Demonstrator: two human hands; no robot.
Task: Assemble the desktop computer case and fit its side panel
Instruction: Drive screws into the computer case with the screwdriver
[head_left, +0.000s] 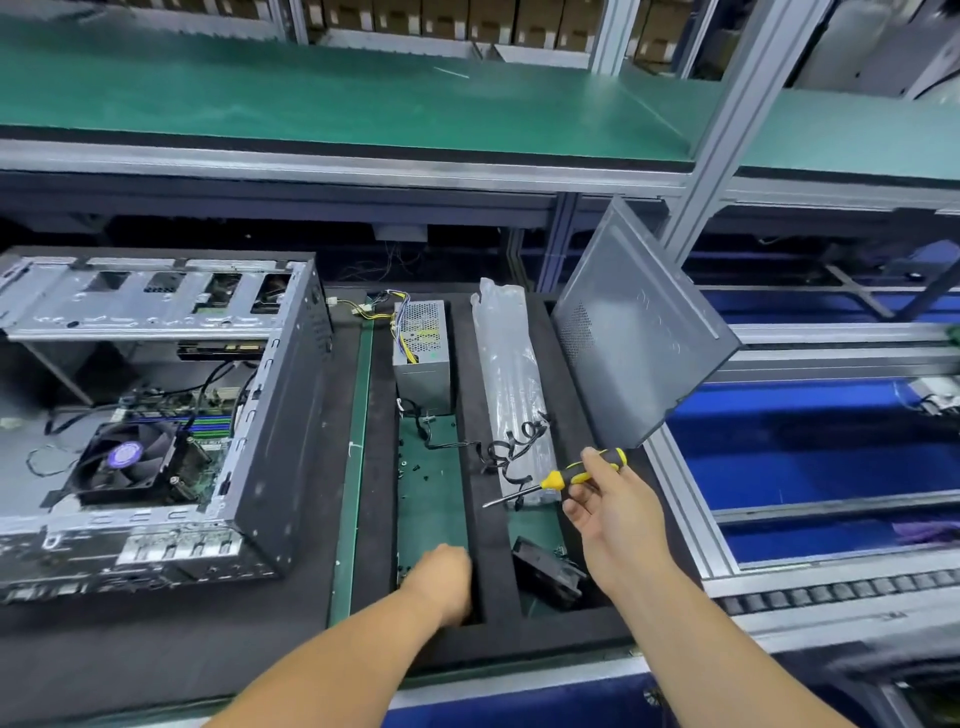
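The open computer case (270, 415) lies on its side at the left, with the motherboard and a black CPU fan (130, 460) showing inside. The grey side panel (639, 332) leans upright against an aluminium post at the right. My right hand (602, 499) holds a yellow-and-black screwdriver (561, 478) above the tray, its tip pointing left. My left hand (441, 582) reaches down into the near end of a green tray compartment (431, 499) where small black screws lie; its fingers are curled and hidden, so whether it holds anything is unclear.
A grey power supply (423, 353) with loose wires sits at the far end of the compartment. A long plastic-wrapped part (511, 374) and a black cable lie in the right slot, a black part (545, 571) near its front. Blue conveyor lanes (810, 457) run at the right.
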